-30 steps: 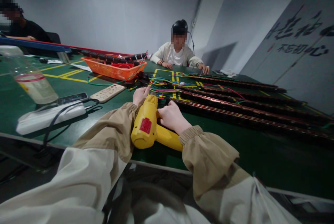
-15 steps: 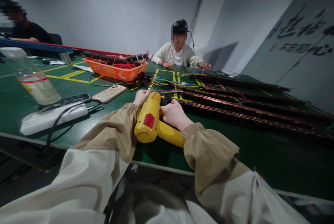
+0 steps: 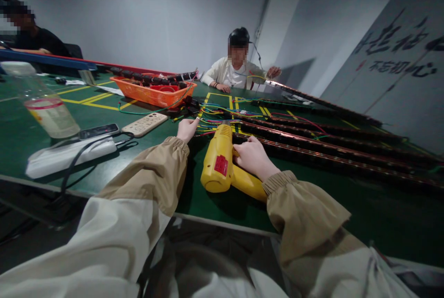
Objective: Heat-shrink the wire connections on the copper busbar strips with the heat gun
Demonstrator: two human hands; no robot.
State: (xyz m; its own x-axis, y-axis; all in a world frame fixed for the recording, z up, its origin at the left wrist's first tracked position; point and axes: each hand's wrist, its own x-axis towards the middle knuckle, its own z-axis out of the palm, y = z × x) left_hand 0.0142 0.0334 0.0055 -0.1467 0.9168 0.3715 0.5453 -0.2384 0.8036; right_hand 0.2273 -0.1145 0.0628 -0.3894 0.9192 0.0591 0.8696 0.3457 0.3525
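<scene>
My right hand (image 3: 255, 155) is wrapped around the handle of a yellow heat gun (image 3: 218, 161) with a red label. Its nozzle points away from me, over the coloured wires. My left hand (image 3: 188, 129) is closed in a pinch on the ends of thin wires (image 3: 204, 129), left of the nozzle. These wires run right to the nearest of several long dark strips (image 3: 312, 153) with copper-coloured edges. The heat gun hides part of the wires.
An orange basket (image 3: 152, 93) holds dark rolls. On the left are a bottle (image 3: 52, 113), a white power strip (image 3: 71, 157) with a black cable, a phone (image 3: 99, 132) and a beige patterned case (image 3: 144, 125). Opposite, a person (image 3: 239, 69) raises a strip's end; another person (image 3: 38, 41) sits far left.
My right hand has moved the heat gun to the right, away from my left hand, which stays nearly in place. The person opposite has lifted one strip's end off the table.
</scene>
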